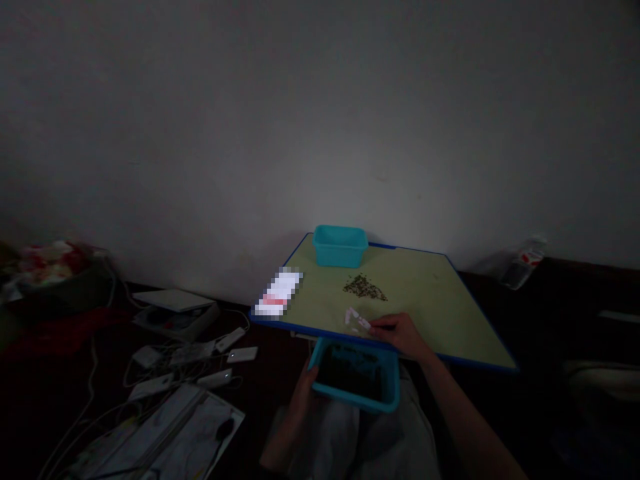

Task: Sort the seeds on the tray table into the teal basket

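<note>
My right hand (403,333) rests at the near edge of a small green table with a blue rim (450,313), fingers pinched on a small white card or packet (358,320). My left hand (306,387) grips the left side of a teal tub (356,373) held on my lap just below the table edge; its contents look dark. A pile of small dark seeds or grains (365,288) lies on the table beyond the card. A second teal tub (340,245) stands at the table's far left corner.
A blurred white and red item (278,293) lies at the table's left edge. Chargers, cables and white devices (190,353) litter the dark floor to the left, with papers (165,433) nearer me. A plastic bottle (523,263) lies by the wall at right.
</note>
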`<state>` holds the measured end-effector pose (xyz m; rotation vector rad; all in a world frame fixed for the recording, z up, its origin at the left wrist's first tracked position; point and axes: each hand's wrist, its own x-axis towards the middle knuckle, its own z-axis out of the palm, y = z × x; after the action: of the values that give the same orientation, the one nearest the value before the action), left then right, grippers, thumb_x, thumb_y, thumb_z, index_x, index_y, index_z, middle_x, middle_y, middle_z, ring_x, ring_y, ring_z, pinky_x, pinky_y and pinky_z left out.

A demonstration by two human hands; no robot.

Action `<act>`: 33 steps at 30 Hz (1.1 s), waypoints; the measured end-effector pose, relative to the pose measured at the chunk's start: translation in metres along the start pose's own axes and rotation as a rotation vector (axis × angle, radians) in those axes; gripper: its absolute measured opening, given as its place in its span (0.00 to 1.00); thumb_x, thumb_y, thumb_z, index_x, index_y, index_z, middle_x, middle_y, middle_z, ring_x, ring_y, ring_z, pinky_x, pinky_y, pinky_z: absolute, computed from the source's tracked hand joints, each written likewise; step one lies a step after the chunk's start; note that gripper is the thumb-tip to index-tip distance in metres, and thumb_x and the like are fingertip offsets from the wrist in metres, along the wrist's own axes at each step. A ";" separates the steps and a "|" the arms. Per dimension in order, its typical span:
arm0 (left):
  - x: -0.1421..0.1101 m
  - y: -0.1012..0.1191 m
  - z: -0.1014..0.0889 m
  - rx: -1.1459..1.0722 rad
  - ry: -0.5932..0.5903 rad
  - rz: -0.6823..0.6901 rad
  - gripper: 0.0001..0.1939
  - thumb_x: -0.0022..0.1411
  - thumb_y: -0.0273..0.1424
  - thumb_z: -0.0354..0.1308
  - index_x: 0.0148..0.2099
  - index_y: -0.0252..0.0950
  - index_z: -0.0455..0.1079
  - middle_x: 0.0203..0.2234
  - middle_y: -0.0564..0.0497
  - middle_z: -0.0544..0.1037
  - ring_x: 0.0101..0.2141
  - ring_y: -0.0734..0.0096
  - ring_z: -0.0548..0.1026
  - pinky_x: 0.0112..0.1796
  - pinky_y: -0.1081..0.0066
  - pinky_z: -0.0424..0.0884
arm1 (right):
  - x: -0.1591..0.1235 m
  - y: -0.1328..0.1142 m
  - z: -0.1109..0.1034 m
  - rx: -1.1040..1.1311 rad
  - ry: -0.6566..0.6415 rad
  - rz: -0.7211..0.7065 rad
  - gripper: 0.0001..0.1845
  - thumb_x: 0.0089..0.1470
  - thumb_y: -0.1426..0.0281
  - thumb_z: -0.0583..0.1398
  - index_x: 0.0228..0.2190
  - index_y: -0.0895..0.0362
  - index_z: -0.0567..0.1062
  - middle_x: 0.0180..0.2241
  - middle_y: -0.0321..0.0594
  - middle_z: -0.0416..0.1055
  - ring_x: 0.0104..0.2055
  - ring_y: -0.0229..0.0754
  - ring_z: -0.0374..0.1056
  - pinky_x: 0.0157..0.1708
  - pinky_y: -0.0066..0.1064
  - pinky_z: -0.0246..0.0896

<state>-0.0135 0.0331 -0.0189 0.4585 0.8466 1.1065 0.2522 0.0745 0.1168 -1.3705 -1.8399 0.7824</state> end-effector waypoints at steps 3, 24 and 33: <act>-0.002 0.002 0.002 0.025 -0.005 0.000 0.40 0.50 0.49 0.65 0.62 0.38 0.66 0.53 0.40 0.80 0.59 0.36 0.69 0.54 0.43 0.68 | 0.000 -0.001 -0.001 -0.007 -0.008 -0.006 0.15 0.52 0.59 0.64 0.36 0.54 0.85 0.33 0.41 0.82 0.32 0.45 0.75 0.33 0.31 0.68; 0.003 -0.006 -0.013 0.011 -0.053 0.075 0.33 0.56 0.46 0.63 0.61 0.40 0.69 0.58 0.45 0.76 0.61 0.42 0.66 0.60 0.47 0.63 | 0.052 0.036 -0.046 0.072 0.548 0.106 0.19 0.44 0.57 0.67 0.36 0.56 0.84 0.37 0.45 0.81 0.40 0.56 0.77 0.45 0.46 0.71; -0.011 0.007 -0.001 0.075 -0.019 0.103 0.34 0.53 0.47 0.64 0.60 0.39 0.71 0.55 0.45 0.79 0.61 0.39 0.67 0.60 0.45 0.62 | 0.060 0.064 -0.046 0.016 0.516 0.107 0.16 0.46 0.59 0.66 0.35 0.56 0.84 0.35 0.44 0.82 0.38 0.54 0.78 0.42 0.42 0.72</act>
<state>-0.0204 0.0257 -0.0101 0.5792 0.8574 1.1661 0.3130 0.1519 0.1022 -1.5014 -1.3642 0.4362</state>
